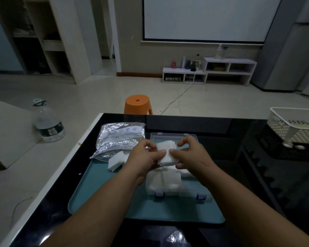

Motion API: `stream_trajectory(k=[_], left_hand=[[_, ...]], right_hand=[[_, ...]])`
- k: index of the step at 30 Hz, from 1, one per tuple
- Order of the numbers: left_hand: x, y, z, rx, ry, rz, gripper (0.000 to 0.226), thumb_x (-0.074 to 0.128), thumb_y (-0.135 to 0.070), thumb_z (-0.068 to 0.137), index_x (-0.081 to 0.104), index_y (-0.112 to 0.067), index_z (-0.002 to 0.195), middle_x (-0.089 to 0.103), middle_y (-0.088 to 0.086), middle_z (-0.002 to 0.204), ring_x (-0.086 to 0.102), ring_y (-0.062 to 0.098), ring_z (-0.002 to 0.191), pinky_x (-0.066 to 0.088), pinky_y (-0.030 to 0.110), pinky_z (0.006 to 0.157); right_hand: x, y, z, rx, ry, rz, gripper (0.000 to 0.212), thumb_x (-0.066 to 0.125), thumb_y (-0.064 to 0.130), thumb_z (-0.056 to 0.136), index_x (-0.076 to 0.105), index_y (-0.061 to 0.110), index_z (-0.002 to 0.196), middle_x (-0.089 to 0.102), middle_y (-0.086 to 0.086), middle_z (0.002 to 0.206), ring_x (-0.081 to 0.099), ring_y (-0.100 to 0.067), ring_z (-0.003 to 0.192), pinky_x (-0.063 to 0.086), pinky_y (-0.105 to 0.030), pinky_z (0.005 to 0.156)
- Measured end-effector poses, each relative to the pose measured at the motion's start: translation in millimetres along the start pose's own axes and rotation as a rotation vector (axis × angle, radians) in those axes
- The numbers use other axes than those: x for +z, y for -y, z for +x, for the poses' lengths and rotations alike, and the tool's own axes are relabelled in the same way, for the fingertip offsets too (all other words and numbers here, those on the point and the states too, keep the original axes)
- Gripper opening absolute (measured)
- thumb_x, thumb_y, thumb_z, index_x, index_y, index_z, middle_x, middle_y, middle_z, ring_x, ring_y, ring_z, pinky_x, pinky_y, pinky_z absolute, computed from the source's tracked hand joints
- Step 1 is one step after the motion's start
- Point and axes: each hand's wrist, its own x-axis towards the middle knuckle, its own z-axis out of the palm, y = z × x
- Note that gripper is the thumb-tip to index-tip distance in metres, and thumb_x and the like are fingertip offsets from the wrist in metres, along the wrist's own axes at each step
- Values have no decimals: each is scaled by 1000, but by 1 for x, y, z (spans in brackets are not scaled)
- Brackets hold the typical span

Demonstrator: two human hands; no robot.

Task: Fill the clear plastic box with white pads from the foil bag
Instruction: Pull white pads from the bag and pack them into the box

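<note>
both grips are closed on one small stack of white pads (165, 155). the left grip (144, 157) pinches the stack's left edge between thumb and curled fingers, and the right grip (191, 154) pinches the right edge the same way. the stack is held in the air just above the clear plastic box (180, 192). the box's base holds more white pads, and its lid (173, 137) lies open toward the far side. the box sits on a teal tray (105, 202).

a few loose pads (116, 162) lie on the tray just left of the left grip, at the mouth of the foil bag (118, 138). the bag lies flat over the tray's far left corner. the tray rests on a glossy black tabletop (257, 184).

a white perforated basket (291, 129) stands at the far right. an orange stool (137, 104) stands on the floor beyond the tabletop, and a large water bottle (48, 123) stands off to the left.
</note>
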Motion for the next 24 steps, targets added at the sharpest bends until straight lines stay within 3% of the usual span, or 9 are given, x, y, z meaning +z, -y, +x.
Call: stream_trajectory(k=[3,8,12,15,20,24], left_hand=[[14,8,0,14,16,105,25,70,0,82,49,-14,78,60,9,74,61,20,64,55,34,61],[34,18,-4,89,16,293,21,74,-3,78,56,-13,73,60,8,66,58,21,62,56,41,69],[43,26,-6,107,7,459,23,79,-15,68,57,-19,71,65,5,68,64,24,64,59,51,71],[50,30,-7,130,9,579,25,78,-14,70,54,-20,69,66,3,70,64,21,63,60,44,68],[55,33,-9,170,13,838,15,71,-20,75,57,-24,71,70,-2,75,67,17,70,53,29,68],[57,33,-10,179,17,973,13,66,-21,81,56,-27,73,66,-6,79,63,14,75,43,26,65]], right_hand=[[-13,-7,-4,20,-42,-88,17,65,15,90,50,20,97,64,-9,99,68,-23,81,60,-29,64],[-32,-21,-9,34,-96,-352,17,69,20,87,53,26,87,68,-6,91,67,-21,78,60,-41,71],[-38,-30,-18,35,-98,-448,20,66,22,88,47,28,87,67,-9,85,65,-26,69,53,-39,58],[-43,-34,-19,51,-58,-500,14,64,22,90,55,28,80,68,-7,81,67,-27,69,57,-41,61],[-46,-40,-17,120,39,-475,19,67,11,86,66,26,73,68,-6,76,61,-17,56,52,-29,53],[-40,-45,-15,135,62,-515,18,69,18,86,63,27,72,67,-2,82,63,-17,68,54,-29,61]])
